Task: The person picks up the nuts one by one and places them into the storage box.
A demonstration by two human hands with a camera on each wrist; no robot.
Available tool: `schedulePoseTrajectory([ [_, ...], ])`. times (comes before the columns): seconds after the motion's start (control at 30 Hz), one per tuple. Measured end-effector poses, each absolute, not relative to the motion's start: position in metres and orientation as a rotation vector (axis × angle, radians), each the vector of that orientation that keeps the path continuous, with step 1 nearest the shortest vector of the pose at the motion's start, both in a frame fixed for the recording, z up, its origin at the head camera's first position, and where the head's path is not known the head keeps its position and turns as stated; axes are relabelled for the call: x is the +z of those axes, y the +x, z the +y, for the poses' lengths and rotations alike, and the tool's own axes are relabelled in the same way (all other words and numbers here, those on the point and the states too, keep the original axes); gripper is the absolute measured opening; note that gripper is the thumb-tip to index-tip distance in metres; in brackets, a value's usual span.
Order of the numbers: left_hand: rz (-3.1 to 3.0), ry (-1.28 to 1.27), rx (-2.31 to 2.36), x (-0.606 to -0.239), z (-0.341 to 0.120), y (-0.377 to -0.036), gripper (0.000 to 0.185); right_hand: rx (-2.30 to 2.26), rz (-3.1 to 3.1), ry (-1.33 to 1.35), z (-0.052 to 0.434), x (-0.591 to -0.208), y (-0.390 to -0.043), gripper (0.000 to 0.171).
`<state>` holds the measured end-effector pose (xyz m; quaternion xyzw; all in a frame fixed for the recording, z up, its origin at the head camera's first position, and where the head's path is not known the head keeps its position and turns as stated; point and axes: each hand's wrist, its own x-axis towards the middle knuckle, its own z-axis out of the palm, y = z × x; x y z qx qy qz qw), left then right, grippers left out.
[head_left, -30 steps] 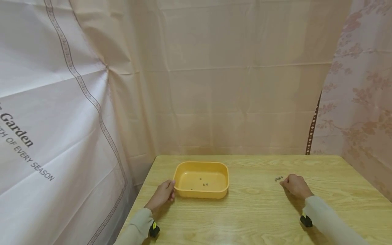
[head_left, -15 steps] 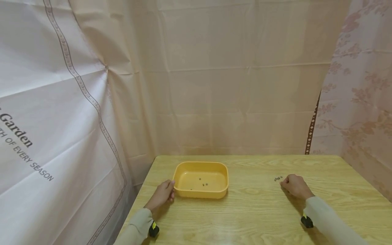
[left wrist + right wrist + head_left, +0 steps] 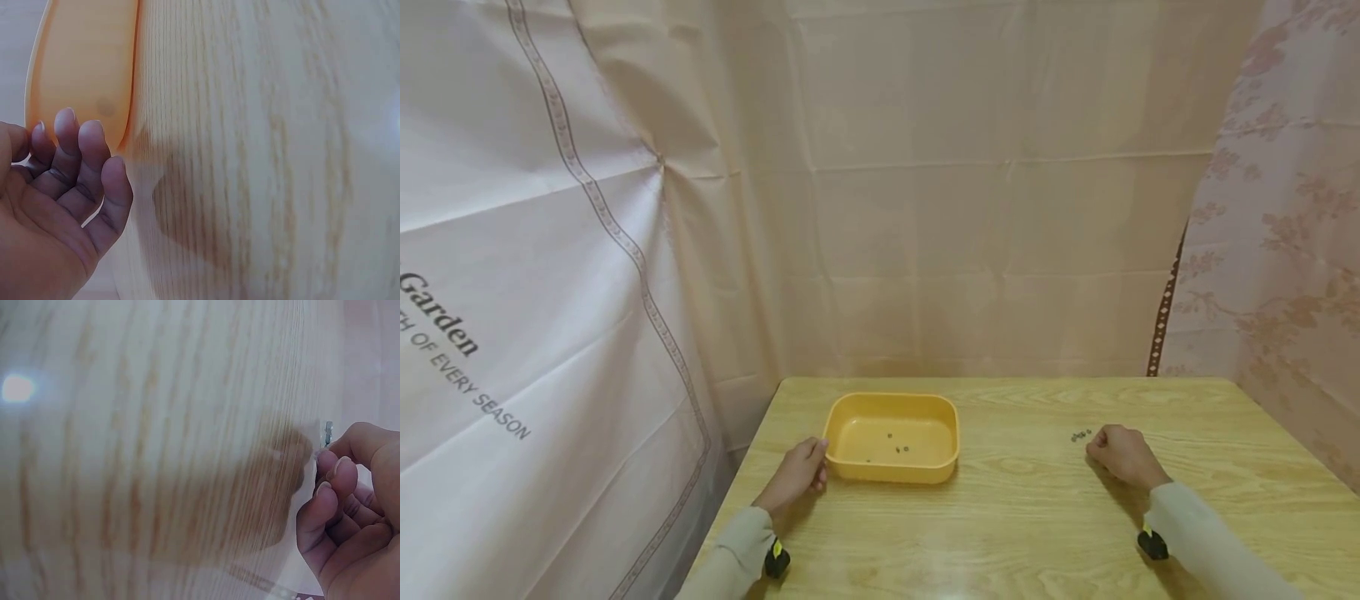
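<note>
A yellow plastic tray (image 3: 893, 473) stands on the table, with several tiny dark metal pieces (image 3: 898, 450) scattered over its floor. My left hand (image 3: 793, 477) pinches the tray's left rim between thumb and index finger; the other fingers curl loosely below, as the left wrist view shows. Over on the right, my right hand (image 3: 1123, 454) rests low at the tabletop with curled fingers, thumb and index tips together. Just beyond those tips lies a small cluster of similar metal pieces (image 3: 1081, 436), also glimpsed in the right wrist view. Whether the fingertips hold one is hidden.
The wood-grain table (image 3: 1015, 517) spans both hands, and its far edge meets a beige hanging cloth (image 3: 970, 250). A white printed cloth (image 3: 550, 333) hangs at the left, a floral one (image 3: 1285, 250) at the right.
</note>
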<state>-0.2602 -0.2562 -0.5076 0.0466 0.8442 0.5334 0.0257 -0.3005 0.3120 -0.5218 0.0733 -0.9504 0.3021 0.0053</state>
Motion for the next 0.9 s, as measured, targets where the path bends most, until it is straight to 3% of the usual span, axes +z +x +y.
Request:
schedulePoseTrajectory([
  [0.57,2.608,0.147,1.638,-0.503,-0.256,-0.259,0.037,0.965,-2.907,0.287,0.302,-0.522,-0.302,0.007],
  [0.9,2.622,0.153,1.619,-0.504,-0.257,-0.260,0.037,0.934,-2.911,0.330,0.296,-0.522,-0.300,0.014],
])
